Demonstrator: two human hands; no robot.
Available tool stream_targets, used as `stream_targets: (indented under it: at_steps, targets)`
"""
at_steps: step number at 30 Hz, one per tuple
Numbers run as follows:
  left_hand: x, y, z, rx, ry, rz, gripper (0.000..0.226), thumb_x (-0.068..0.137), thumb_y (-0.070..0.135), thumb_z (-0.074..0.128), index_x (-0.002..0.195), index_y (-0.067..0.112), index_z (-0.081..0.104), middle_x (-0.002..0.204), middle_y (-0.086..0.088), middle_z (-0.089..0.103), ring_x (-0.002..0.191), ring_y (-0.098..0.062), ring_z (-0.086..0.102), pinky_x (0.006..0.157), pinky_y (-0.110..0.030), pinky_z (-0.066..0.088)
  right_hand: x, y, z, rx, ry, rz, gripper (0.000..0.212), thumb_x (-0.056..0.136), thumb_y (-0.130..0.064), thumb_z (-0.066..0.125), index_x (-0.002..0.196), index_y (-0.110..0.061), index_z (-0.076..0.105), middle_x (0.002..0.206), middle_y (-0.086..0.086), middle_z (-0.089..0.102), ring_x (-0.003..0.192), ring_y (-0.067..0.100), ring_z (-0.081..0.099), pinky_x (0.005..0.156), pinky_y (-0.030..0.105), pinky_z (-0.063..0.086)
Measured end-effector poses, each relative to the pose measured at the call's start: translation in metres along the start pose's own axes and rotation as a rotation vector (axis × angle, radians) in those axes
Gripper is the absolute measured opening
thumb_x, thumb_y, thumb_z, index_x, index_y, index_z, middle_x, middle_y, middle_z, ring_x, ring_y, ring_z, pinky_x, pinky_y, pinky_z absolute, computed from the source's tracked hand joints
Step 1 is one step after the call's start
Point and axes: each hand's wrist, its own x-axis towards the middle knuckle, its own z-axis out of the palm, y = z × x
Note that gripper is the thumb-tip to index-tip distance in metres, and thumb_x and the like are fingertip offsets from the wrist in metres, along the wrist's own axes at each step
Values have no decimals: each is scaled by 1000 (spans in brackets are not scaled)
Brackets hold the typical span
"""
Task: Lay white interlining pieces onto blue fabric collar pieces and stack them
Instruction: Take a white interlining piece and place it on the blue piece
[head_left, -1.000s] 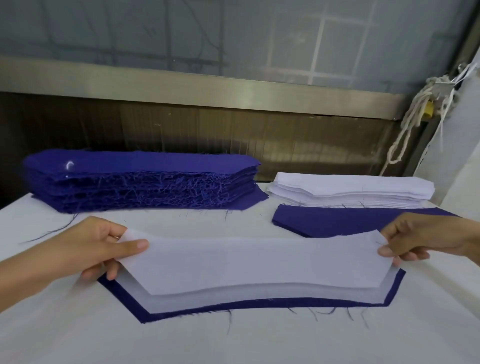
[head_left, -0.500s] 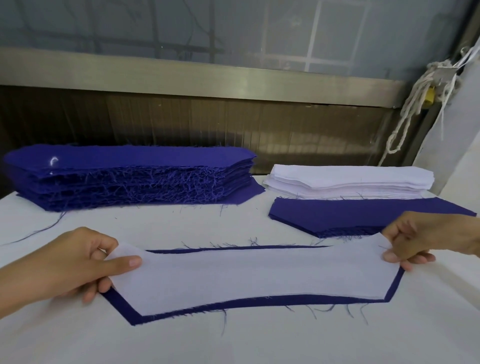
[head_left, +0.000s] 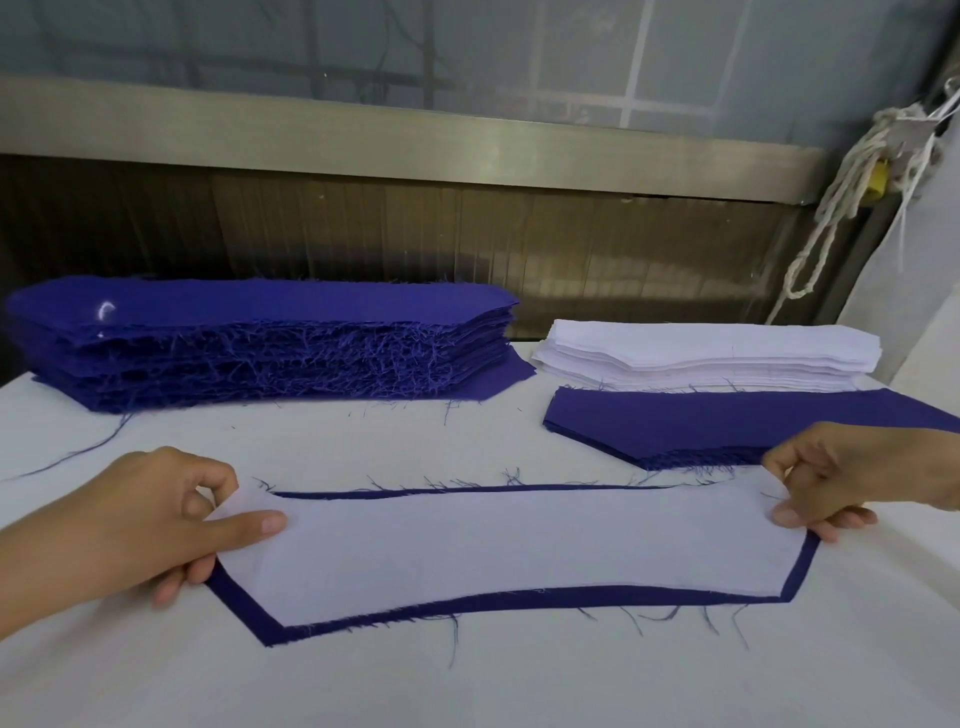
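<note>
The white table (head_left: 467, 686) fills the lower part of the view. Behind it runs a metal rail (head_left: 415, 140) across a dark wall.

The tall blue stack (head_left: 260, 343) of frayed collar pieces sits at the table's far left and serves as the marker for everything else.

In front of the blue stack, towards the person, a single collar piece (head_left: 244, 605) lies flat on the table. The interlining (head_left: 509, 545) is spread over it, so the blue shows only as a narrow border along the far, left, near and right edges. Loose threads stick out from that border.

Right of the blue stack, and not touching it, stands the white stack (head_left: 711, 353) of interlining pieces. A low blue pile (head_left: 727, 423) lies just in front of the white stack, to the front right of the blue stack.

The left hand (head_left: 130, 514), directly in front of the blue stack, pinches the interlining's left end. Its thumb lies on top and its other fingers curl at and below the edge.

The right hand (head_left: 852, 467), far to the right of the blue stack and overlapping the low pile's near edge, pinches the interlining's right end. Its fingertips tuck under the cloth.

A knotted rope (head_left: 841, 197) hangs by the wall, up and far right of the blue stack.
</note>
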Motion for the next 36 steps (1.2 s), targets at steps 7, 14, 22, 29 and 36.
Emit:
stream_targets:
  at_steps: [7, 14, 22, 29, 36]
  targets:
    - [2, -1, -2, 12, 6, -32, 85, 48, 78, 67, 76, -2, 54, 51, -9, 67, 37, -18, 57, 43, -17, 44, 2, 7, 1, -28, 34, 18, 35, 77, -42, 88, 83, -14, 68, 73, 20, 71, 50, 13, 52, 49, 22, 43]
    - [1, 0, -5, -13, -19, -35, 87, 49, 72, 69, 76, -9, 51, 50, -11, 66, 36, -17, 55, 43, -17, 43, 0, 1, 2, -24, 21, 4, 40, 79, -45, 86, 85, -10, 69, 72, 17, 71, 53, 13, 54, 50, 21, 43]
    - [1, 0, -5, 6, -12, -33, 86, 47, 73, 68, 74, -7, 54, 50, -11, 66, 36, -17, 56, 42, -16, 42, -3, -5, 4, 4, 18, 11, 37, 81, -51, 82, 74, -18, 65, 72, 15, 71, 54, 14, 55, 50, 20, 44]
    - [-1, 0, -8, 40, -7, -44, 86, 47, 78, 68, 74, -4, 57, 52, -9, 68, 38, -19, 60, 48, -19, 48, -4, -9, 5, -9, 40, 39, 36, 72, -53, 87, 71, -23, 67, 70, 16, 71, 50, 13, 54, 49, 20, 43]
    - [-6, 1, -16, 77, 24, -61, 53, 43, 78, 68, 60, 28, 66, 50, -6, 68, 39, -19, 61, 55, -25, 53, -5, -8, 5, -22, 64, 23, 39, 71, -51, 89, 66, -26, 60, 68, 16, 70, 48, 13, 52, 48, 20, 42]
